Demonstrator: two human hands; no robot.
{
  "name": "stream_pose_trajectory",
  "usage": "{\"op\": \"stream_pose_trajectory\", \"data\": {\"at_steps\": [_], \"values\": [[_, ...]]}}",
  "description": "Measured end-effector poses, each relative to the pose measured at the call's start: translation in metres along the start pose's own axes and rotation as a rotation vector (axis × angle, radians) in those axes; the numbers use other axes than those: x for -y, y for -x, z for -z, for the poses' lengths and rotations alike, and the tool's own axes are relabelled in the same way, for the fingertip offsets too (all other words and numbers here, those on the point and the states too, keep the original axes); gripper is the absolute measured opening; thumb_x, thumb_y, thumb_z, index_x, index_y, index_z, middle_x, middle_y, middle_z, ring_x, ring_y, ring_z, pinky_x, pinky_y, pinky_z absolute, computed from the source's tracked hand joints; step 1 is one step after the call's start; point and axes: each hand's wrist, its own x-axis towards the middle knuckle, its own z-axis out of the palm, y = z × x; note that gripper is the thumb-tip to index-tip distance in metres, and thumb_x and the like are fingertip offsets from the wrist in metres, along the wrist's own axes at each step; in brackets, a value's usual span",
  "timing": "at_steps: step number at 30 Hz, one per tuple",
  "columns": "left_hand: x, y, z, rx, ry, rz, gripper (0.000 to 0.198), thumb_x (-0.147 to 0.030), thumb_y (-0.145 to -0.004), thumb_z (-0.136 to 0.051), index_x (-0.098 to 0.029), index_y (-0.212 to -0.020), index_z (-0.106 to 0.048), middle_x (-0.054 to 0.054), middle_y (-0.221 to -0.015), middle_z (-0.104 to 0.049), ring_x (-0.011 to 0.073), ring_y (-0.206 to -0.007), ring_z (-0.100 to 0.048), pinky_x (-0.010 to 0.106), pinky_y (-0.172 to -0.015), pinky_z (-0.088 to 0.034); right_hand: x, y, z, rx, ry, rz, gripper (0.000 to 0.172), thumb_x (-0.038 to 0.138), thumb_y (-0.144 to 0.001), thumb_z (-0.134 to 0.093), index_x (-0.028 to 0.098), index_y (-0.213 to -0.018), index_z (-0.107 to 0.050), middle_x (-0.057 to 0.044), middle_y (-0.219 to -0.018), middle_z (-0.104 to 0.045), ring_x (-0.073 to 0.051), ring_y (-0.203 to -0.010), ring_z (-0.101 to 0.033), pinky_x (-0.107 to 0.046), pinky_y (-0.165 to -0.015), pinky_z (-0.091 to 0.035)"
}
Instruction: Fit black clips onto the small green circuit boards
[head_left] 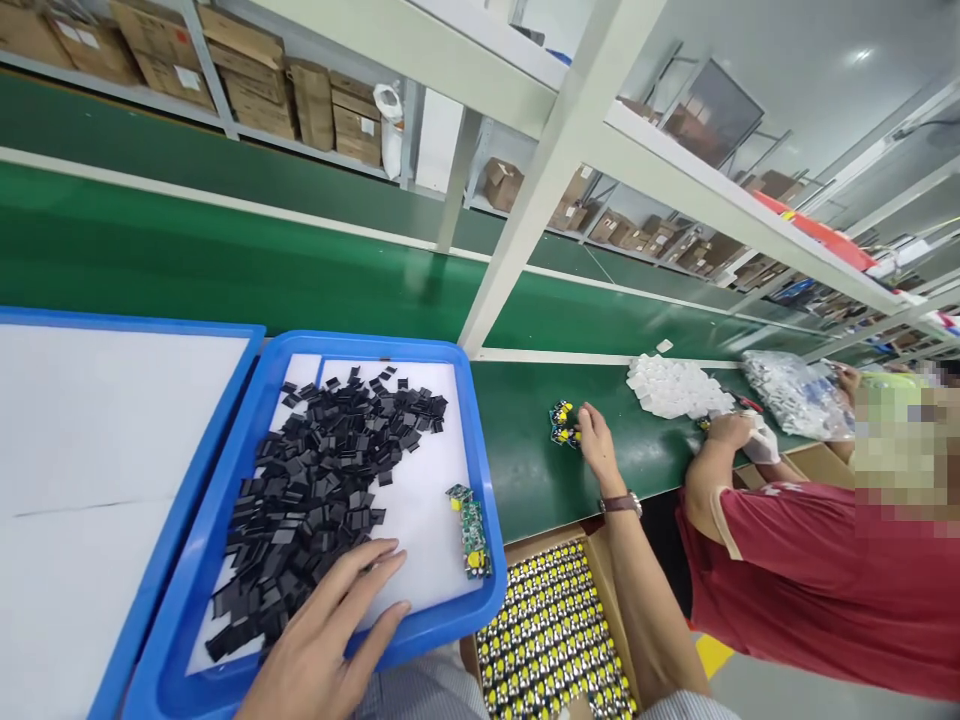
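My left hand (322, 640) lies flat on the near edge of a blue tray (480, 450), fingers spread, with the fingertips touching a heap of small black flat parts (322, 480). Two green circuit boards with yellow components (471, 530) lie at the tray's right side. My right hand (598, 440), with a watch on the wrist, reaches out over the green belt. Its fingers are curled on a small cluster of green and yellow circuit boards (562, 424).
A cardboard box of several yellow-topped boards (551, 640) sits below the belt edge. A second blue tray with a white sheet (97, 440) is on the left. A co-worker in a red shirt (817, 590) works at the right, near white parts (675, 388) and a clear bag (795, 395).
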Motion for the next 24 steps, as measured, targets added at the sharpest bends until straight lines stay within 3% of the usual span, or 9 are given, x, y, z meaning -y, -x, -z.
{"op": "stream_pose_trajectory", "data": {"at_steps": [2,5,9,12,15,18,22,24], "values": [[0.008,-0.006,0.006,0.035,-0.068,-0.023,0.036,-0.035,-0.099,-0.059,-0.029,-0.134,-0.063,0.004,-0.137,-0.065,0.0231,-0.119,-0.070,0.035,-0.105,-0.058,0.019,0.017,0.010,0.012,-0.030,0.008,0.061,0.060,-0.099,-0.046,0.010,-0.131,-0.061,-0.022,-0.131,-0.065,-0.031,-0.119,-0.063,-0.050,-0.099,-0.052],[0.010,-0.024,0.012,0.154,-0.187,-0.023,0.033,-0.032,-0.100,-0.056,-0.020,-0.130,-0.064,0.010,-0.130,-0.068,0.0278,-0.116,-0.069,0.043,-0.099,-0.061,0.060,0.057,0.017,0.168,-0.095,0.069,0.043,0.051,-0.099,-0.054,0.019,-0.124,-0.067,-0.015,-0.125,-0.071,-0.028,-0.113,-0.066,-0.049,-0.100,-0.052],[-0.021,-0.053,0.002,0.474,-0.227,-0.100,0.029,-0.014,-0.093,-0.060,-0.016,-0.121,-0.066,0.013,-0.119,-0.071,0.0313,-0.107,-0.070,0.048,-0.092,-0.061,0.121,0.105,0.000,0.623,-0.079,0.432,0.025,0.036,-0.099,-0.062,0.025,-0.119,-0.072,-0.010,-0.120,-0.074,-0.028,-0.116,-0.064,-0.050,-0.103,-0.051],[-0.047,-0.058,-0.008,0.579,-0.205,-0.176,0.028,-0.012,-0.089,-0.066,-0.016,-0.117,-0.066,0.012,-0.112,-0.072,0.0333,-0.104,-0.069,0.051,-0.091,-0.059,0.151,0.119,-0.023,0.742,0.128,0.620,0.026,0.032,-0.099,-0.062,0.020,-0.121,-0.070,-0.013,-0.113,-0.074,-0.034,-0.114,-0.060,-0.055,-0.098,-0.050],[-0.053,-0.049,-0.007,0.585,-0.167,-0.150,0.027,-0.016,-0.090,-0.068,-0.016,-0.117,-0.066,0.011,-0.113,-0.072,0.0333,-0.107,-0.068,0.051,-0.092,-0.059,0.164,0.124,-0.041,0.718,0.232,0.651,0.023,0.027,-0.100,-0.059,0.017,-0.116,-0.071,-0.015,-0.106,-0.074,-0.034,-0.104,-0.060,-0.055,-0.092,-0.050],[-0.042,-0.038,0.001,0.476,-0.119,-0.008,0.037,-0.018,-0.093,-0.066,-0.016,-0.129,-0.061,0.013,-0.126,-0.069,0.0324,-0.117,-0.065,0.049,-0.099,-0.057,0.170,0.126,-0.049,0.754,0.124,0.654,0.025,0.022,-0.099,-0.058,0.019,-0.122,-0.068,-0.012,-0.111,-0.073,-0.030,-0.107,-0.061,-0.051,-0.099,-0.050],[-0.029,-0.031,0.003,0.374,-0.112,0.095,0.049,-0.022,-0.097,-0.061,-0.016,-0.144,-0.050,0.014,-0.133,-0.067,0.0312,-0.122,-0.063,0.048,-0.100,-0.057,0.178,0.123,-0.044,0.964,-0.058,0.683,0.036,0.029,-0.095,-0.068,0.025,-0.131,-0.064,-0.008,-0.126,-0.070,-0.027,-0.120,-0.061,-0.049,-0.108,-0.048],[-0.028,-0.031,-0.001,0.406,-0.144,0.058,0.048,-0.020,-0.096,-0.062,-0.015,-0.142,-0.052,0.014,-0.131,-0.067,0.0318,-0.120,-0.063,0.048,-0.101,-0.056,0.179,0.118,-0.033,0.935,0.028,0.677,0.043,0.032,-0.094,-0.071,0.023,-0.135,-0.062,-0.011,-0.136,-0.066,-0.030,-0.126,-0.058,-0.055,-0.110,-0.046]]}}
